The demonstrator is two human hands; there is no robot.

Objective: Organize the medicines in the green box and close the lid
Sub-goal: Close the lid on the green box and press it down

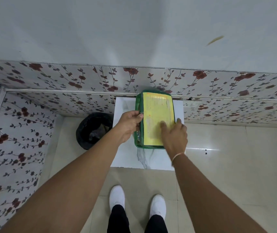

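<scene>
A green box point(138, 105) stands on a small white marble-topped table point(127, 155) against the wall. Its lid point(156, 113), green-rimmed with a yellow printed label, lies over the box, with a narrow gap along the left side where some medicine packs point(139, 137) show. My left hand point(131, 124) pinches the lid's left edge between thumb and fingers. My right hand point(174, 137) rests flat on the lid's near right part, fingers spread. The rest of the box's contents are hidden under the lid.
A black bin point(94, 130) with rubbish stands on the floor left of the table. Floral-patterned wall panels point(218, 91) run behind and to the left. My white shoes point(117, 197) are on the tiled floor in front of the table.
</scene>
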